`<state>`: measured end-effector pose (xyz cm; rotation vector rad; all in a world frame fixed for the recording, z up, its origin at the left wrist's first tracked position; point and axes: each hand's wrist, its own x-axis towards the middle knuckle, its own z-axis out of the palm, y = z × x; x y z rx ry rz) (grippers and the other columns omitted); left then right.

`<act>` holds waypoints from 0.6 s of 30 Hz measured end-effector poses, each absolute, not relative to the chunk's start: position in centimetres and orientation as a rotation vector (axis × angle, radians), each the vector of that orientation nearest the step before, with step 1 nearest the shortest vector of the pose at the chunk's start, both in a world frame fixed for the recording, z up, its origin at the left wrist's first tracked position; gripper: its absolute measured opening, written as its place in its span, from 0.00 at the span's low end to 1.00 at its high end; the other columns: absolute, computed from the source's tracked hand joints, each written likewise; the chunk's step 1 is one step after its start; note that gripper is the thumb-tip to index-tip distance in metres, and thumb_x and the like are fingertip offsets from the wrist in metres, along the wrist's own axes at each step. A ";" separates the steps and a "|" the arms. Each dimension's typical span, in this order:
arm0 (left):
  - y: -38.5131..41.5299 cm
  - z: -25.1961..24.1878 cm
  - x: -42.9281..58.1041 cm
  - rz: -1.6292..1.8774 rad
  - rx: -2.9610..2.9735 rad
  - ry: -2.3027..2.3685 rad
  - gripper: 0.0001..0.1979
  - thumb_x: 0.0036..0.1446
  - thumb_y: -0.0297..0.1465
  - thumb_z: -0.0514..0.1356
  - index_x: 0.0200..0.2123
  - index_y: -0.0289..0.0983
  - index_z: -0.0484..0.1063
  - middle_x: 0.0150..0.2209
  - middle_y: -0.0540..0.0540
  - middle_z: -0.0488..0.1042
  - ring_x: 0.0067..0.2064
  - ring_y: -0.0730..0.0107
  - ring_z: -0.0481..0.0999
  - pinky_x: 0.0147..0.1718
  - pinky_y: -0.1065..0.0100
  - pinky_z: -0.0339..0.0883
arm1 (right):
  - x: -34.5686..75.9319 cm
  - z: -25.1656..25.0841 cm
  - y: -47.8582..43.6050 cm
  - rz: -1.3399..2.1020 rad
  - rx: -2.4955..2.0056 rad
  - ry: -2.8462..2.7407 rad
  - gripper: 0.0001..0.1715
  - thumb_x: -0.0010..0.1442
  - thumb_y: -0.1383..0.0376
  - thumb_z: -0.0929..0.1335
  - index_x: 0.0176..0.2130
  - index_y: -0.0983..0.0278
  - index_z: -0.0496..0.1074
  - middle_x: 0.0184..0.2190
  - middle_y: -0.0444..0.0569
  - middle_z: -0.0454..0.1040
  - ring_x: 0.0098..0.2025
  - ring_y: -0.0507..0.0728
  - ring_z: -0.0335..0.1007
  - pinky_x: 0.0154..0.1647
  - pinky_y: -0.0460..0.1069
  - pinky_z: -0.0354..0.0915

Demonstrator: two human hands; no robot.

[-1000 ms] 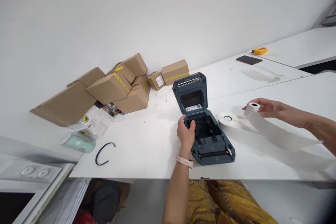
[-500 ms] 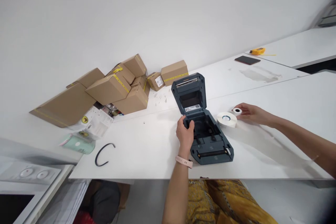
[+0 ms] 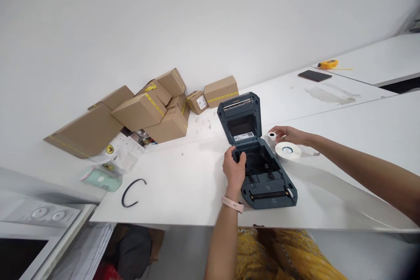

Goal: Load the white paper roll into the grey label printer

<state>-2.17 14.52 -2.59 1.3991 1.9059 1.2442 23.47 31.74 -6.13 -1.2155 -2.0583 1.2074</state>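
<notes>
A dark blue label printer (image 3: 259, 170) stands on the white table (image 3: 183, 183) with its lid open and its bay bare. My left hand (image 3: 234, 167) grips the printer's left side, thumb inside the bay. My right hand (image 3: 288, 133) reaches across to the printer's right and pinches a small white roll core (image 3: 272, 135). A long strip of white paper (image 3: 341, 183) trails from that side toward the right edge. A flat white label roll (image 3: 288, 150) lies on the table just below my right hand.
Several cardboard boxes (image 3: 147, 109) are piled at the back left, with leaflets and a mint-green roll (image 3: 101, 179) in front of them. A black curved band (image 3: 131, 192) lies near the table's front. A dark phone (image 3: 314, 75) and a yellow tape measure (image 3: 327, 64) lie far right.
My right hand has carried the small roll core left, from well right of the flat roll down to beside the printer's lid, the paper strip now lying flat. The left hand has stayed on the printer.
</notes>
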 end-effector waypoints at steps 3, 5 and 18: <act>14.5 -2.7 -2.2 1.249 1.405 1.907 0.21 0.61 0.39 0.60 0.56 0.43 0.70 0.60 0.42 0.73 0.62 0.54 0.71 0.60 0.57 0.63 | 24.3 -4.3 31.2 1.201 -1.235 -2.003 0.34 0.45 0.50 0.75 0.49 0.62 0.74 0.43 0.55 0.80 0.44 0.64 0.78 0.47 0.58 0.71; 14.5 -2.7 -2.2 1.252 1.411 1.907 0.21 0.61 0.39 0.60 0.56 0.43 0.70 0.60 0.42 0.73 0.61 0.54 0.71 0.59 0.57 0.64 | 26.0 -2.7 30.1 1.128 -1.287 -1.947 0.32 0.51 0.48 0.73 0.50 0.61 0.73 0.46 0.56 0.79 0.47 0.64 0.75 0.49 0.59 0.69; 14.4 -2.5 -2.2 1.238 1.396 1.886 0.21 0.62 0.42 0.58 0.57 0.44 0.69 0.62 0.41 0.72 0.63 0.53 0.70 0.60 0.55 0.63 | 29.3 -7.3 19.5 1.449 -1.160 -1.754 0.35 0.51 0.43 0.73 0.54 0.52 0.74 0.56 0.55 0.77 0.61 0.72 0.70 0.61 0.62 0.67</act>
